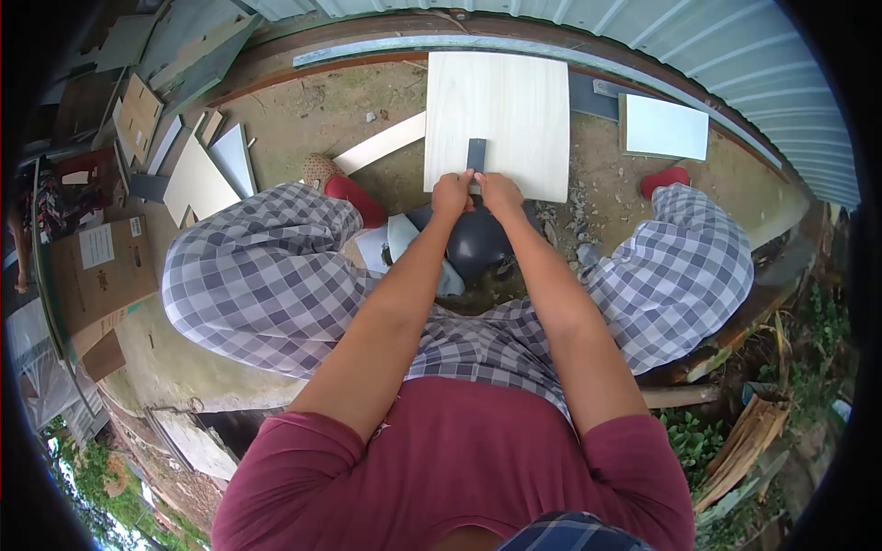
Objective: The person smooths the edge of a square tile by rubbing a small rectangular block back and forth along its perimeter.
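A narrow dark grey strip [477, 151] stands out between my two hands, over the near part of a pale wood-grain board [501, 96]. My left hand [450, 194] is closed at the strip's left side. From the right, my right hand [501, 192] closes on the same strip, its thumb close to the left one. Just under my wrists sits a rounded black object [479, 243], partly covered by my forearms; its kind I cannot make out. The strip's near end is hidden by my fingers.
A white-faced panel [666, 127] lies at the right, near the corrugated metal wall [698, 46]. Board offcuts [199, 174] are scattered at the left, beside a cardboard box [103, 268]. A long pale strip [383, 143] reaches the board's left edge. Another person's hand [22, 283] shows far left.
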Available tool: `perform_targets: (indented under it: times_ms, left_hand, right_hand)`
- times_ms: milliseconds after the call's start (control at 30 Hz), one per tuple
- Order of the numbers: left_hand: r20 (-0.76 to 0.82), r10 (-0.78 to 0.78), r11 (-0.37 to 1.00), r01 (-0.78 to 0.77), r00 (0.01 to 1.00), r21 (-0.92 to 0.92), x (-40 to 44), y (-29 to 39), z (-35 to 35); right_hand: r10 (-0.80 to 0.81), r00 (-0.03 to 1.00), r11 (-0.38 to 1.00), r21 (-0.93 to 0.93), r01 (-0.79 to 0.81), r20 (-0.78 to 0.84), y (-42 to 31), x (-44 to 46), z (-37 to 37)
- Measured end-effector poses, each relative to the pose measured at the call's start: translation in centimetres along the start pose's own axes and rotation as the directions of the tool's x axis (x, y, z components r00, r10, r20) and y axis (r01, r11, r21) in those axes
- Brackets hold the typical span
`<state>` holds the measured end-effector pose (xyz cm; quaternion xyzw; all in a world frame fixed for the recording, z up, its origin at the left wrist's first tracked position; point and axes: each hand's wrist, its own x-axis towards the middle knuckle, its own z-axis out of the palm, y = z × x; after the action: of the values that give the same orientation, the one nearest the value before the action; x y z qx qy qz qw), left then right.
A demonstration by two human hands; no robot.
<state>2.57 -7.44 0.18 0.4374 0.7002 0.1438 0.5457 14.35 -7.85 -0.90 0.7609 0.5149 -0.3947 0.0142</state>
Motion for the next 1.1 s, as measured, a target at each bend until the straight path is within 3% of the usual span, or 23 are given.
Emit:
perform_targets:
  times_ms: [33, 367, 533, 667, 767, 867, 1100]
  left_hand:
    - [0.007, -0.013, 1.0, 0.013, 1.0, 0.007, 0.0, -0.3, -0.1]
    - [-0.022, -0.077, 0.997, 0.077, 0.997, 0.014, -0.5, -0.5, -0.2]
    - [-0.046, -0.063, 0.998, 0.062, 0.997, -0.025, 0.0, -0.2, -0.6]
    - [-0.055, -0.095, 0.995, 0.093, 0.994, -0.044, 0.0, 0.6, -0.8]
    - [-0.074, -0.087, 0.995, 0.083, 0.993, -0.05, 0.8, 0.8, -0.8]
    - [-0.099, -0.061, 0.998, 0.058, 0.993, -0.037, 1.5, 1.2, -0.9]
    - [-0.092, -0.009, 0.995, -0.001, 0.996, -0.103, 3.7, 4.1, -2.1]
  right_hand:
    - [0.016, 0.997, 1.0, 0.014, -0.017, 0.074, -0.3, -0.4, -0.3]
    - [0.037, 0.996, 0.999, -0.014, -0.036, 0.085, -1.1, -1.4, -0.4]
    - [-0.008, 1.0, 1.0, 0.006, 0.008, -0.026, -1.0, -0.2, 0.7]
    - [0.004, 1.0, 1.0, 0.027, -0.004, -0.022, -1.2, 0.3, 0.5]
    - [0.005, 1.0, 0.997, 0.071, -0.004, -0.015, -1.4, 1.0, 0.0]
    - [0.067, 0.993, 0.984, 0.161, -0.081, 0.093, -2.5, 1.2, -1.5]
    - [0.078, 0.996, 0.984, 0.157, -0.084, 0.045, -4.8, 2.9, -4.1]
